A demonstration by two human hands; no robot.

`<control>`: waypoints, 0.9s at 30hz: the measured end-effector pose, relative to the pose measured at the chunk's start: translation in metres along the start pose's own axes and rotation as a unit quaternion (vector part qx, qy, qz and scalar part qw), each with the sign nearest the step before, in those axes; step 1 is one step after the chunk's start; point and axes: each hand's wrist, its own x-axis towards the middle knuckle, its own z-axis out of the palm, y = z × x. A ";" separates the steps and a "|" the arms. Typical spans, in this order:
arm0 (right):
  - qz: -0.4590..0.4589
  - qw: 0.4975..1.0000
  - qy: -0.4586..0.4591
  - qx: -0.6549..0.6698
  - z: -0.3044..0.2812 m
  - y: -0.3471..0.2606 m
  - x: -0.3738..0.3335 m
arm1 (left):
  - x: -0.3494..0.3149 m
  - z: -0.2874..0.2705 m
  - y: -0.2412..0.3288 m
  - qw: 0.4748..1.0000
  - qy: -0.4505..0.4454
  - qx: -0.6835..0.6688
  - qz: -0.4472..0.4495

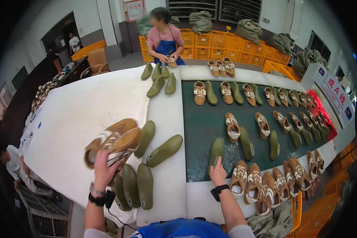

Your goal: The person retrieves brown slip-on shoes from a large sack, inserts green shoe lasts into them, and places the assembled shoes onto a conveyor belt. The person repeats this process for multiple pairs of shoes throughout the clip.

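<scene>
My left hand grips a pair of brown sneakers with white stripes and laces, held above the white tabletop and slightly blurred. With my right hand I hold the near end of a green shoe last at the near left of the dark green belt, index finger stretched along it. Two loose green lasts lie between my hands, and several more lie close by my left wrist. Just right of my right hand stands a row of brown sneakers along the near edge.
Rows of sneakers and lasts stand on the green belt. Across the table a co-worker in a blue apron handles a shoe, near several lasts. Orange crates line the back wall.
</scene>
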 end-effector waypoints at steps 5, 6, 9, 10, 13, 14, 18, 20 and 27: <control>0.006 0.999 0.036 0.009 0.012 0.001 -0.003 | 0.116 0.086 -0.016 0.987 -0.147 -0.004 0.062; 0.002 0.999 0.042 0.012 0.014 0.000 -0.004 | 0.141 0.107 -0.019 0.980 -0.194 0.026 0.044; 0.007 0.998 0.056 0.021 0.019 0.002 -0.008 | 0.210 0.172 -0.027 0.947 -0.286 0.143 0.039; 0.017 0.999 0.039 0.025 0.020 0.002 -0.009 | 0.227 0.194 -0.031 0.938 -0.300 0.171 0.031; 0.005 0.998 0.054 0.045 0.020 0.004 -0.010 | 0.275 0.252 -0.056 0.904 -0.354 0.238 0.013; 0.020 0.998 0.038 0.039 0.019 0.004 -0.010 | 0.288 0.269 -0.068 0.896 -0.380 0.229 -0.009; 0.029 0.999 0.026 0.021 0.018 0.003 -0.008 | 0.291 0.312 -0.113 0.905 -0.357 0.186 -0.137; 0.010 0.999 0.042 0.021 0.017 0.002 -0.008 | 0.279 0.315 -0.121 0.923 -0.306 0.225 -0.060; -0.044 0.995 0.066 0.056 0.014 0.011 -0.003 | 0.194 0.233 -0.074 0.942 -0.301 0.000 0.146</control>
